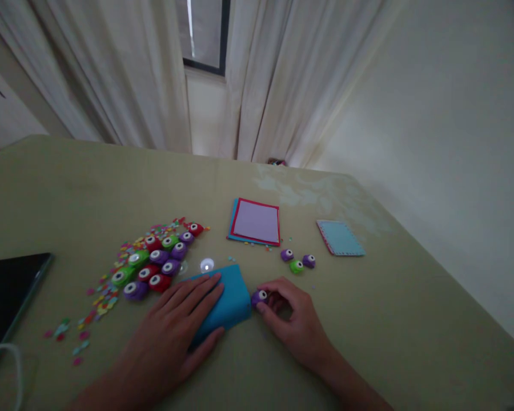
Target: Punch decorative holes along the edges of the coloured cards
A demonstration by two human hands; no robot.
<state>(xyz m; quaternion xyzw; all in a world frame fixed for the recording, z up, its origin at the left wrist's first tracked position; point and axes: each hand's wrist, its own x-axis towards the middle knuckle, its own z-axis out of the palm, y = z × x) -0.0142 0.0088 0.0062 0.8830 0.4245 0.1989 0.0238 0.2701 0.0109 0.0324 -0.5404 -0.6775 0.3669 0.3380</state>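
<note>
My left hand (175, 325) lies flat over a sheet of blue paper (235, 294), pressing it on the table with its fingers stretched out. At the paper's right edge, my right hand (293, 319) pinches a small purple craft punch (259, 297) between thumb and fingers. The punch meets the edge; whether paper sits inside its slot I cannot tell. Beyond my right hand stand two purple punches (309, 261) and a green punch (297, 266). Left of the paper, several red, green and purple punches (158, 257) stand in a cluster.
Small coloured paper cut-outs (107, 297) are scattered around the cluster. A stack of coloured square sheets (256, 221) lies farther back, with a light blue card (340, 237) to its right. Clear round discs (207, 265) lie near the paper. A dark tablet (15, 291) and white cable (15, 354) occupy the left.
</note>
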